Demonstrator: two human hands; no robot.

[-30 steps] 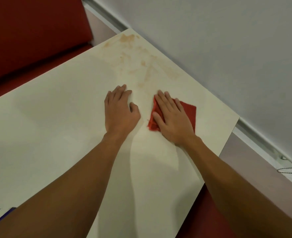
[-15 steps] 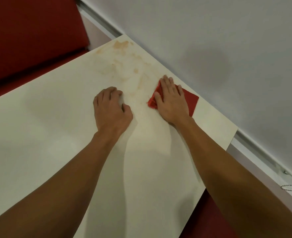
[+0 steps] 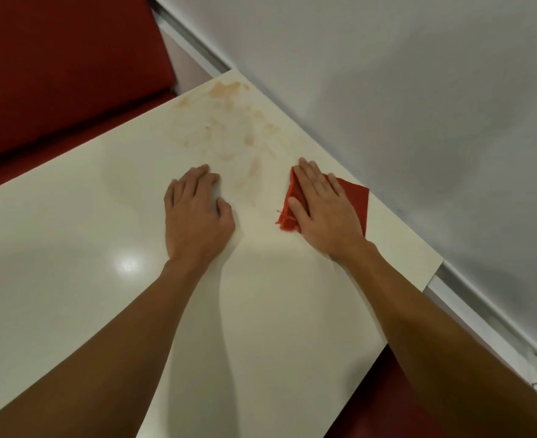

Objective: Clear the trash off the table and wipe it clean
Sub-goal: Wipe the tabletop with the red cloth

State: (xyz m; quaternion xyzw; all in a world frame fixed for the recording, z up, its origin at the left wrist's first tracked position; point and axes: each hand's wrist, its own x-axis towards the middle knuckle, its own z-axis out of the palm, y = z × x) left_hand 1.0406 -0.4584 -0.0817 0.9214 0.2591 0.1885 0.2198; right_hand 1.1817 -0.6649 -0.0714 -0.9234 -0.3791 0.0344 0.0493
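Cleanup at a cream table [image 3: 71, 248], with a red seat [image 3: 55, 74] beyond its edge at 10 o'clock. The left hand [image 3: 197, 219] lies palm down on the bare top, fingers relaxed and holding nothing, apparently bracing the person. At its 12 o'clock, brown stains [image 3: 248, 140] smear the surface up to the far corner. At its 3 o'clock, the right hand [image 3: 322, 213] presses flat, fingers straight, on a folded red cloth [image 3: 355, 200], which lies on the table near the edge along the grey wall [image 3: 418, 105], with the stains at the cloth's 11 o'clock. The cloth has yet to cover the marks, so most of the wiping seems to lie ahead. To do it well, the palm should keep even pressure and push the cloth toward 11 o'clock in overlapping passes as far as the corner, then draw it back, so residue is gathered rather than spread. Turning the cloth to a fresh face would probably help with stubborn patches.
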